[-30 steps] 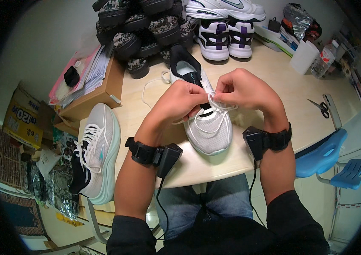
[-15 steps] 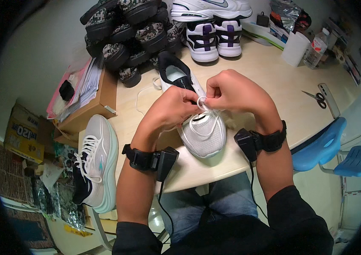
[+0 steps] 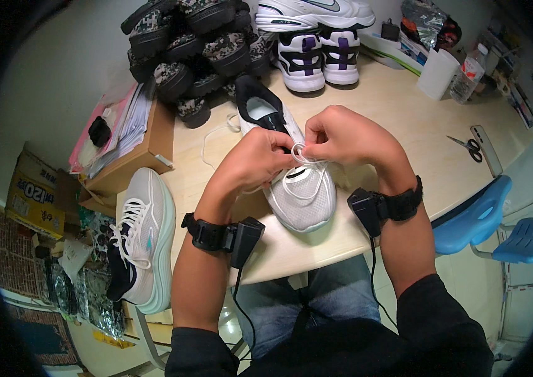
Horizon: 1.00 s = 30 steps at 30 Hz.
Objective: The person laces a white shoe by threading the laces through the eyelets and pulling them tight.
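A light grey running shoe [image 3: 301, 204] with a black collar lies on the desk, its toe toward me. White shoelace [image 3: 304, 182] loops over its toe, and a loose end trails onto the desk at the left. My left hand [image 3: 257, 157] pinches the lace above the shoe's lower eyelets. Close beside it, my right hand [image 3: 345, 135] is closed on the same lace, thumb and forefinger together. A small loop shows between the fingertips. Part of the tongue and eyelets is hidden behind my fingers.
A second, laced grey shoe [image 3: 144, 242] lies at the left desk edge. Camouflage shoes [image 3: 207, 56] are piled behind, beside stacked white sneakers [image 3: 304, 63]. Scissors [image 3: 470, 147], a phone [image 3: 486, 151] and a water bottle [image 3: 468, 72] are at the right. A cardboard box [image 3: 147, 141] holds papers.
My hands keep their pinch on the lace with hardly any movement. The whole view has shifted very slightly; nothing was let go.
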Each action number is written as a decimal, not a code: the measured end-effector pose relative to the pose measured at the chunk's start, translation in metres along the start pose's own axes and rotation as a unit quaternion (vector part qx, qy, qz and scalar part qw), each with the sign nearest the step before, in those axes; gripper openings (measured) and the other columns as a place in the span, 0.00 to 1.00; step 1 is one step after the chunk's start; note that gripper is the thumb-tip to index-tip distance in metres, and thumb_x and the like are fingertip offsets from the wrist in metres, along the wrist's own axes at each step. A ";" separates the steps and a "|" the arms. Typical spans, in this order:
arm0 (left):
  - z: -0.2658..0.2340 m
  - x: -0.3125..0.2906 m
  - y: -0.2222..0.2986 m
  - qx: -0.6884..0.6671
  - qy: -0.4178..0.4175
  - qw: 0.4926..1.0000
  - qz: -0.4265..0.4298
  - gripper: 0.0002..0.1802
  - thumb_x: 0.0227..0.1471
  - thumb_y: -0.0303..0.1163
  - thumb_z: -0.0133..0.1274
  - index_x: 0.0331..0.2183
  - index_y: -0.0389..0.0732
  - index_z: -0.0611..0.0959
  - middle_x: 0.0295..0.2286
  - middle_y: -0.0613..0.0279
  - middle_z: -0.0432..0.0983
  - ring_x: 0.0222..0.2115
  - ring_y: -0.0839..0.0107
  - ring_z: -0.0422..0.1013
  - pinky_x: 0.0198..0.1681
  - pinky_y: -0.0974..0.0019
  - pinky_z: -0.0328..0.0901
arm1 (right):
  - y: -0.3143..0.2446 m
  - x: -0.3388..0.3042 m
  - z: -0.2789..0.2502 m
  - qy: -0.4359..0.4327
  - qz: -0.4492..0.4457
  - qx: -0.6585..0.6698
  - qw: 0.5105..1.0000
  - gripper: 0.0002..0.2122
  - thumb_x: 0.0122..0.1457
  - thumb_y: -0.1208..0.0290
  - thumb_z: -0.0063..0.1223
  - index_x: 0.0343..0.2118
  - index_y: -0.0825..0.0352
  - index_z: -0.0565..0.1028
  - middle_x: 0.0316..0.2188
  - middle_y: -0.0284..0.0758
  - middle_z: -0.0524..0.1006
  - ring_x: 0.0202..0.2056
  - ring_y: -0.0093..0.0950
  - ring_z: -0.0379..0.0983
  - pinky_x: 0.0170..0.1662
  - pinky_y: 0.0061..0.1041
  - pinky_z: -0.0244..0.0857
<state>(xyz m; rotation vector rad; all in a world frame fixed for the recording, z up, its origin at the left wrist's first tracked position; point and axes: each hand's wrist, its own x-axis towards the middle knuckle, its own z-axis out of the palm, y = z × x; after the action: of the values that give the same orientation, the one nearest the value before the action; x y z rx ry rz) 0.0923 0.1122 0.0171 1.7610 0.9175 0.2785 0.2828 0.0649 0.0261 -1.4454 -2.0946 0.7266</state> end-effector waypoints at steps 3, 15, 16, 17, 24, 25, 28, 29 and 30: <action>0.001 -0.001 0.002 0.003 -0.001 1.000 0.009 0.06 0.46 0.26 0.56 0.30 0.35 0.81 0.15 0.72 0.69 0.12 0.84 0.60 0.12 0.78 0.53 | -0.003 -0.002 -0.004 -0.014 0.032 0.011 0.999 0.08 0.45 0.70 0.59 0.23 0.71 0.77 0.18 0.39 0.76 0.19 0.27 0.70 0.26 0.25 0.64; 0.000 -0.003 0.002 0.016 0.001 1.000 0.007 0.07 0.46 0.27 0.56 0.29 0.33 0.81 0.15 0.70 0.69 0.12 0.83 0.61 0.13 0.76 0.54 | 0.040 0.018 0.003 -0.160 0.100 0.184 0.965 0.17 0.52 0.64 0.59 0.13 0.65 0.66 0.09 0.26 0.66 0.12 0.16 0.60 0.16 0.17 0.52; 0.000 -0.002 0.001 0.021 0.008 1.000 0.013 0.08 0.46 0.27 0.57 0.30 0.32 0.82 0.15 0.69 0.70 0.12 0.82 0.61 0.13 0.75 0.55 | 0.040 0.020 0.005 -0.180 0.103 0.191 0.959 0.18 0.51 0.62 0.59 0.12 0.65 0.66 0.09 0.26 0.66 0.12 0.16 0.60 0.15 0.17 0.52; -0.001 -0.002 0.000 0.022 0.009 1.000 0.015 0.08 0.46 0.27 0.57 0.30 0.32 0.82 0.15 0.69 0.70 0.12 0.82 0.61 0.13 0.75 0.55 | 0.041 0.022 0.007 -0.201 0.106 0.197 0.954 0.19 0.51 0.61 0.60 0.12 0.64 0.66 0.09 0.26 0.65 0.12 0.16 0.60 0.15 0.17 0.51; -0.002 -0.002 -0.001 0.014 0.007 1.000 0.014 0.10 0.45 0.28 0.57 0.31 0.33 0.82 0.15 0.69 0.70 0.12 0.82 0.61 0.14 0.75 0.56 | 0.034 0.029 0.002 -0.207 0.195 0.115 0.952 0.21 0.49 0.56 0.62 0.14 0.67 0.69 0.09 0.29 0.66 0.10 0.18 0.59 0.14 0.20 0.50; -0.001 -0.001 0.000 0.022 0.005 1.000 0.002 0.10 0.46 0.28 0.57 0.31 0.33 0.82 0.15 0.69 0.70 0.12 0.82 0.61 0.14 0.75 0.56 | 0.034 0.029 0.002 -0.207 0.194 0.116 0.952 0.21 0.49 0.56 0.62 0.14 0.67 0.69 0.09 0.29 0.66 0.10 0.18 0.59 0.14 0.20 0.50; 0.001 -0.002 0.002 0.035 0.015 0.999 -0.003 0.09 0.46 0.28 0.57 0.31 0.33 0.82 0.15 0.69 0.70 0.12 0.82 0.61 0.14 0.75 0.55 | 0.039 0.028 0.001 -0.224 0.238 0.134 0.936 0.20 0.50 0.56 0.61 0.15 0.68 0.69 0.10 0.29 0.66 0.11 0.19 0.60 0.14 0.20 0.52; 0.002 -0.001 0.003 0.037 0.012 0.999 -0.003 0.09 0.46 0.28 0.57 0.31 0.33 0.82 0.15 0.69 0.70 0.12 0.82 0.61 0.14 0.75 0.55 | 0.046 0.028 0.001 -0.235 0.221 0.178 0.930 0.18 0.51 0.58 0.60 0.16 0.68 0.70 0.11 0.30 0.67 0.11 0.19 0.62 0.15 0.20 0.55; 0.003 0.000 0.003 0.018 0.013 1.000 0.002 0.06 0.47 0.27 0.56 0.29 0.34 0.81 0.14 0.70 0.70 0.12 0.83 0.61 0.13 0.77 0.54 | 0.052 0.026 0.000 -0.246 0.202 0.222 0.921 0.17 0.52 0.60 0.60 0.18 0.68 0.71 0.12 0.30 0.68 0.12 0.19 0.63 0.16 0.20 0.57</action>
<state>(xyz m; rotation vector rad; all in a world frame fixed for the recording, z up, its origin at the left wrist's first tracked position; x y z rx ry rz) 0.0958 0.1100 0.0188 1.7966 0.9436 0.2889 0.3097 0.1052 -0.0064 -1.5458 -1.7763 1.7602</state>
